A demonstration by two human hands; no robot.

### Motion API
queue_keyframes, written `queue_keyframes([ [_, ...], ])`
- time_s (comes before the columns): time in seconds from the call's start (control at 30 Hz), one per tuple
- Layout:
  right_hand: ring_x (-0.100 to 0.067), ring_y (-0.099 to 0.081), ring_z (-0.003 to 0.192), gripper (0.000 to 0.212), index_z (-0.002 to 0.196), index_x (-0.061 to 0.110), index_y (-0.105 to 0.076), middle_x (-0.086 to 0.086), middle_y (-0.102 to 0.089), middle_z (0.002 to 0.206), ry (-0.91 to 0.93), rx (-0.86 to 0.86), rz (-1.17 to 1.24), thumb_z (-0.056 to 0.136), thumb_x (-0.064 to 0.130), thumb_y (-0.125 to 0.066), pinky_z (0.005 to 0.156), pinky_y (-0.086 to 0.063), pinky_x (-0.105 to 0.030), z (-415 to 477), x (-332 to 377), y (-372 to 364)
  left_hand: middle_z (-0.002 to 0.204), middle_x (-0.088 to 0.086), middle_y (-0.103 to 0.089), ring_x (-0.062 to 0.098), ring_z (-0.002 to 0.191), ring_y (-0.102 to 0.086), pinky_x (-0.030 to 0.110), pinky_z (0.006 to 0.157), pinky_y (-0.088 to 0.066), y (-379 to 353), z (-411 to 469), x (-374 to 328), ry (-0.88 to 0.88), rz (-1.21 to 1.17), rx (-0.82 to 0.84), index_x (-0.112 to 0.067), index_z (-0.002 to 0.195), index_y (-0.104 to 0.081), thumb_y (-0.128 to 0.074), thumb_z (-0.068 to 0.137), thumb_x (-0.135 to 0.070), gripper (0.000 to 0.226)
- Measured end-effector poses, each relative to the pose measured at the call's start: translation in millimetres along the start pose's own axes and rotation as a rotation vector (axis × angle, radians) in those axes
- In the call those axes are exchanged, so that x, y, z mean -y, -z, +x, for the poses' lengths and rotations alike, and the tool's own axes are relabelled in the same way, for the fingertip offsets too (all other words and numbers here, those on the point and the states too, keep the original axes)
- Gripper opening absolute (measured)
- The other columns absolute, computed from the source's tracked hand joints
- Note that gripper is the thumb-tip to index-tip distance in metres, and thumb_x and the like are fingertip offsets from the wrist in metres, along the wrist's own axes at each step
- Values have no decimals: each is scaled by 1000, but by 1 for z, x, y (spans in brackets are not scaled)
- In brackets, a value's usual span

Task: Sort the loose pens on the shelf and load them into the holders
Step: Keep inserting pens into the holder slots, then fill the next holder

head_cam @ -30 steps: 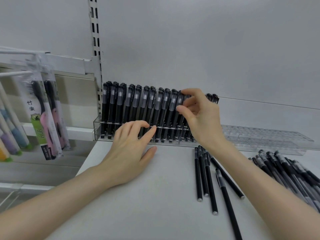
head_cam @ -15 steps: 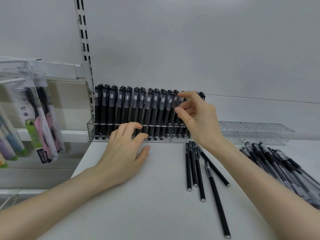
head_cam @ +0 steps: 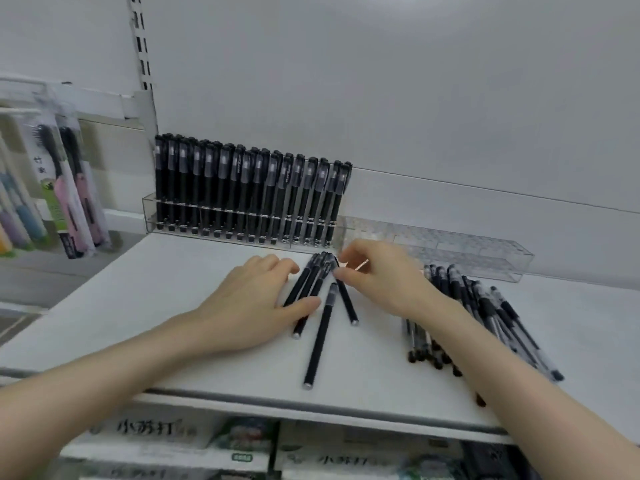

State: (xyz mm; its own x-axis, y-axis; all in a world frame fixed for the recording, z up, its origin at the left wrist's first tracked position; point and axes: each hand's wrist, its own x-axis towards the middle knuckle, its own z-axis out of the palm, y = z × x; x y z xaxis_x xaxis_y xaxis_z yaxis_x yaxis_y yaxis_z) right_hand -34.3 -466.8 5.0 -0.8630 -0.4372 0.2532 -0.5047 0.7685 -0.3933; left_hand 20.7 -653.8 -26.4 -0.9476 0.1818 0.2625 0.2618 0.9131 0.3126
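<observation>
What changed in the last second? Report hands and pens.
The right hand left the racked pens and dropped to the loose black pens, pinching one's cap end. The left hand slid back from the filled holder and rests beside them, thumb touching. Racked pens, the pen pile and the empty holder stayed put.

Filled holder (head_cam: 152,216): clear plastic.
Held pens (head_cam: 242,192): black barrels, smoky see-through caps, thin silver rings low down.
Empty holder (head_cam: 467,251), right of the filled holder: clear, with a grid pattern of holes.
Loose pens (head_cam: 320,337), in front of the filled holder: matte black, silver end tips.
Pen pile (head_cam: 485,306), front right of the filled holder: clear barrels, black grips.
Shelf (head_cam: 156,306), under the filled holder: white.
Toothbrush packs (head_cam: 69,188), left of the filled holder: pink handles, black bristles, green label.
Boxes (head_cam: 242,452), below the filled holder: white and green, dark characters.
</observation>
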Motion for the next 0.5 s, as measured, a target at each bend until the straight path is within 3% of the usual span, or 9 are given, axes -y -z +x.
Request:
queue_keyframes([
  [0.2,-19,-59,90,28,109,14,-61,-3,-64,99,9,123,65,89,32,-65,77,-49,-31,2,-5,-4,121,0,-46,16,109,-43,30,92,-39,-8,-3,-31,198,-79,-21,-13,132,-41,-53,83,-59,68],
  [0.37,-14,-55,80,15,95,17,-66,-1,-63,91,24,107,100,88,30,-66,58,-37,-19,8,-8,-9,90,-3,-58,15,82,-58,28,73,-47,-4,11,-30,329,-281,22,-9,112,-57,-69,80,-44,49],
  [0.5,-17,-60,89,22,100,16,-67,-2,-66,97,23,126,155,85,32,-69,68,-42,-24,5,-11,-8,75,-9,-59,2,65,-53,17,59,-41,-3,16,-23,334,-305,37,-16,94,-63,-73,79,-37,28],
])
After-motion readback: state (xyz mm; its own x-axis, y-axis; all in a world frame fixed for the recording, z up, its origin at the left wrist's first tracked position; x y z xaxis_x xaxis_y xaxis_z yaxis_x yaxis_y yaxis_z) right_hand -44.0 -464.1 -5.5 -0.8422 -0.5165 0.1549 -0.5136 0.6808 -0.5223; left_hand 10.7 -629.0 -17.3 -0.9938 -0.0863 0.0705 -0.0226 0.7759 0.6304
